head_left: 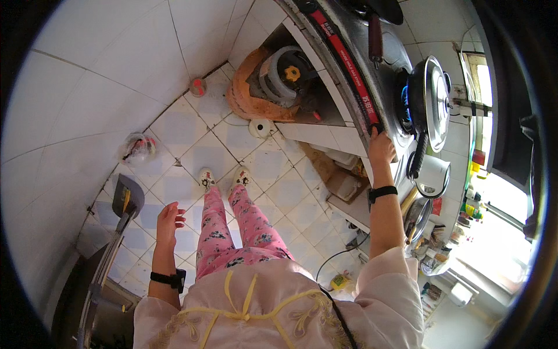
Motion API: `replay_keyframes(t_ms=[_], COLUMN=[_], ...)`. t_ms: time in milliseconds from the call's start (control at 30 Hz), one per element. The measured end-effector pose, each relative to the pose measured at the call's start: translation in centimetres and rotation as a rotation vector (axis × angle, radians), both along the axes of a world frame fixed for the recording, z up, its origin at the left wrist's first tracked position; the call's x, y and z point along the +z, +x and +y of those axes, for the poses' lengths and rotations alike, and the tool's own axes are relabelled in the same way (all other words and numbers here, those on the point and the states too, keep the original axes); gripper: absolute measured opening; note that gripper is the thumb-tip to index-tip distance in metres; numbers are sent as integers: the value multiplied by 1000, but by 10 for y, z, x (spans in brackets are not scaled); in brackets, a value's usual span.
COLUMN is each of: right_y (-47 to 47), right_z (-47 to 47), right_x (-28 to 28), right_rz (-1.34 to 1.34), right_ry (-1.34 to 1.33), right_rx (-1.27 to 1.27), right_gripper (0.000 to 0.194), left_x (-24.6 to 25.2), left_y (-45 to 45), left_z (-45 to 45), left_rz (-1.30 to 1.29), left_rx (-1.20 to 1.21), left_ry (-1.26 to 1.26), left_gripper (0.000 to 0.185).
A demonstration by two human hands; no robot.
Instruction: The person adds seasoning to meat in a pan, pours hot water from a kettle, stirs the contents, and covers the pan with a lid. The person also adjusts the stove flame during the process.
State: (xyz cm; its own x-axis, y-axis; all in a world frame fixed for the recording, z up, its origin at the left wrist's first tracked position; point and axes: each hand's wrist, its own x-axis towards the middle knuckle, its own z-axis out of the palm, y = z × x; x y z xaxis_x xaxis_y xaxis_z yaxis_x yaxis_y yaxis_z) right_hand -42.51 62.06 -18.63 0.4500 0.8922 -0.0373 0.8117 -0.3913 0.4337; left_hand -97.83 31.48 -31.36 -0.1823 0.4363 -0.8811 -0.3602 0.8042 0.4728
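Observation:
My right hand (382, 147) is at the front edge of a gas stove (355, 74), its fingers on a dark control knob (376, 128) at the end of the red panel. A blue flame (405, 104) burns beneath a black pan (417, 94) covered by a shiny lid (437, 104). The pan's black handle (420, 153) points back toward my side, just past my right hand. My left hand (167, 224) hangs beside my legs over the tiled floor, fingers loosely curled, holding nothing.
Another pan with a brown handle (375, 39) sits farther along the stove. A white kettle (433, 178) stands close to the black handle. Under the counter is a gas cylinder (279, 78). A long-handled dustpan (127, 196) and a plastic bag (138, 149) are at the left wall.

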Motion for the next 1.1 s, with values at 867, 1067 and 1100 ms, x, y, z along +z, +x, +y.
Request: replay_keyframes(t_ms=[867, 1067, 1100], right_y=[-13, -12, -12], right_z=[8, 8, 7], right_x=[-5, -6, -7], right_rz=[-120, -112, -97], right_ry=[-111, -98, -94], right_rx=[43, 41, 45], right_gripper=[52, 51, 51], left_x=[-45, -42, -42], left_y=[14, 19, 19], left_z=[-8, -4, -4], left_rz=[-61, -57, -53], left_rx=[54, 43, 44], left_ry=[-38, -49, -54], left_gripper=[37, 36, 35])
